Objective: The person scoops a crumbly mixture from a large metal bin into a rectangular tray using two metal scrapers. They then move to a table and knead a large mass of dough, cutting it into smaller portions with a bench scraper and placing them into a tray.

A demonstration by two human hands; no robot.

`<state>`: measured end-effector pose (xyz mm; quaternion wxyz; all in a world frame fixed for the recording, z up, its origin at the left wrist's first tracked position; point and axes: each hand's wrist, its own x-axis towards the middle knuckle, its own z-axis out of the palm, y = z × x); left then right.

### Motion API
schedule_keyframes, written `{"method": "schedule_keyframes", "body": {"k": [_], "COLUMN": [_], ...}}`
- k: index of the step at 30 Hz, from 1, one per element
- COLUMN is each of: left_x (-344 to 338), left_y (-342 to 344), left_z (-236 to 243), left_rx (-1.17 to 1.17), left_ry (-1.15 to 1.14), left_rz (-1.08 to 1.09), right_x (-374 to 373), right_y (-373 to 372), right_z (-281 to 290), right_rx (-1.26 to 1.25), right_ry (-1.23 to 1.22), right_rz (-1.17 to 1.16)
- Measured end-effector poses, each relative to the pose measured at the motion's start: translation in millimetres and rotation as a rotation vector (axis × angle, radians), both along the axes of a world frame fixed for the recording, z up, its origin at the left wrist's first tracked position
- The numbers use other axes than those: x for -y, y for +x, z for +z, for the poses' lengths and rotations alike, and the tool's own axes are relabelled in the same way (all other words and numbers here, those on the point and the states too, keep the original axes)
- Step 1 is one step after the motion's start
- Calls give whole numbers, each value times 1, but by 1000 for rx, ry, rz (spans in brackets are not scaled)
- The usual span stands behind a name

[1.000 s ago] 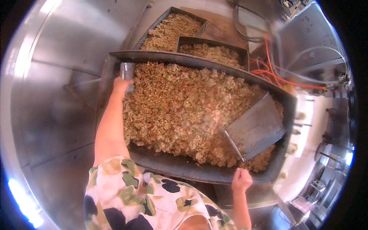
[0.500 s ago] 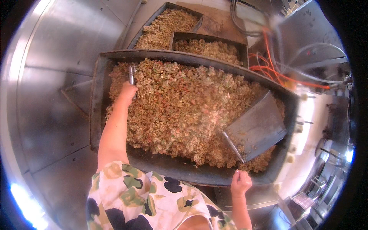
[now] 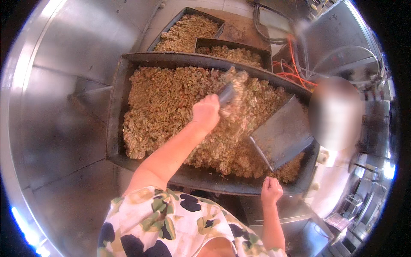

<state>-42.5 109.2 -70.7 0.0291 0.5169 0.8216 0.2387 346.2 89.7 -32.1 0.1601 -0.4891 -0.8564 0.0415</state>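
Note:
A large dark metal trough (image 3: pixel 112 141) lies before me, heaped with a brown crumbly mix (image 3: pixel 167 98) flecked green and red. My left hand (image 3: pixel 206 112) is closed around a grey metal scraper (image 3: pixel 226 94), blurred by motion, at the heap's far middle. Pale crumbs bunch up along its blade. On the right of the heap a flat metal pan (image 3: pixel 280 132) lies tilted, its bright front edge toward my right hand (image 3: pixel 272 191). That hand is closed at the pan's near corner; whether its fingers grip the pan I cannot tell.
Two smaller metal trays, a far tray (image 3: pixel 156 43) and a nearer tray (image 3: pixel 269 58), hold similar crumbs behind the trough. Orange hoses (image 3: pixel 292 70) lie at the far right. A steel panel (image 3: pixel 60 115) stands on the left. A blurred oval patch (image 3: pixel 336 113) covers part of the right side.
My left hand has swept the scraper from the trough's left end rightward to the middle, pushing crumbs along. My right hand stays by the pan's corner. The view has shifted slightly.

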Motion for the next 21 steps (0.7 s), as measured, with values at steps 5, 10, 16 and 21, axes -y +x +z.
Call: {"method": "schedule_keyframes", "body": {"k": [5, 10, 16, 21], "left_x": [45, 199, 301, 288], "left_y": [-29, -117, -133, -125], "left_z": [40, 25, -34, -41], "left_rx": [293, 152, 412, 876], "left_ry": [-262, -211, -635, -457], "left_rz": [109, 682, 834, 1070], "right_x": [4, 3, 4, 5], "right_y": [6, 7, 1, 3], "right_z": [-4, -1, 6, 5], "right_rx": [-28, -3, -47, -12], "right_ry": [-3, -18, -19, -42], "right_rz": [-32, -30, -19, -45]}}
